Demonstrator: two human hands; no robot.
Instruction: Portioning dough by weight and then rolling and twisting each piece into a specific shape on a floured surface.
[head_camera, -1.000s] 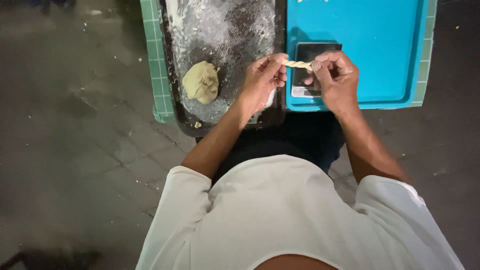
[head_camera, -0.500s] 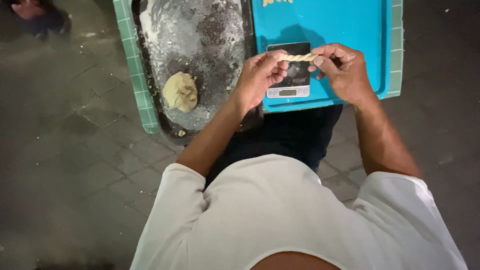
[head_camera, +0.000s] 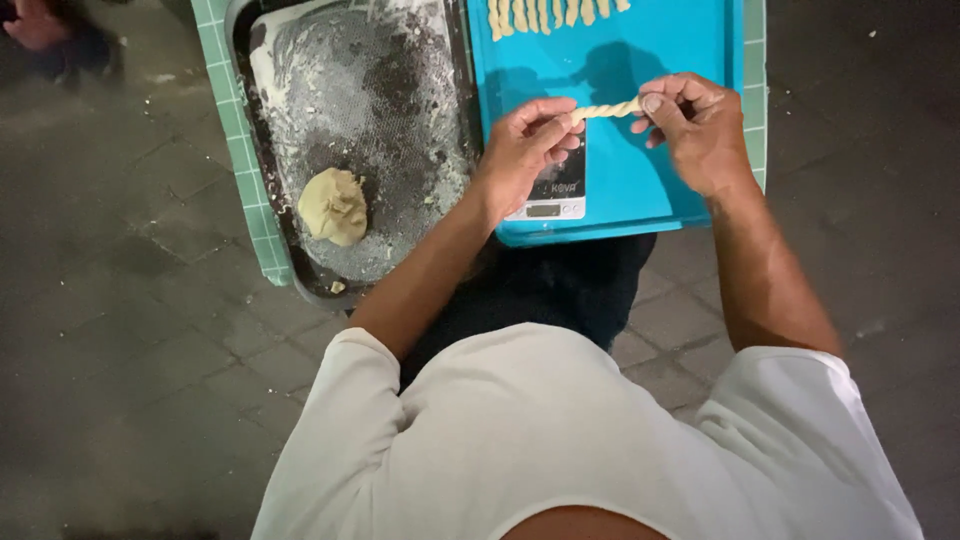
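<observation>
While it is held level above the turquoise tray (head_camera: 690, 40), the twisted dough rope (head_camera: 607, 109) spans the gap between both hands, a short pale strand with a spiral twist along its length. Left hand (head_camera: 522, 155): fingers curled narrow, thumb and fingertips pinched on the rope's left end. Right hand (head_camera: 698, 128): likewise nearly closed, thumb and forefinger gripping the rope's right end, remaining fingers folded under.

Directly beneath the rope and partly hidden by the left hand lies a small digital kitchen scale (head_camera: 556, 195), dark platform, pale front strip with a grey display, resting on the tray's near edge. At the tray's far edge, well apart from the rope, a row of finished dough twists (head_camera: 545, 13) lies side by side, cut off by the frame.

Left of the tray, touching it, sits a dark metal baking pan (head_camera: 400, 130) dusted with white flour; a rounded lump of dough (head_camera: 333, 206) rests near its near left corner. Both tray and pan stand on a green-tiled surface (head_camera: 243, 160). Near the tray's front edge is the person's white shirt (head_camera: 560, 450), over grey paving (head_camera: 130, 350).
</observation>
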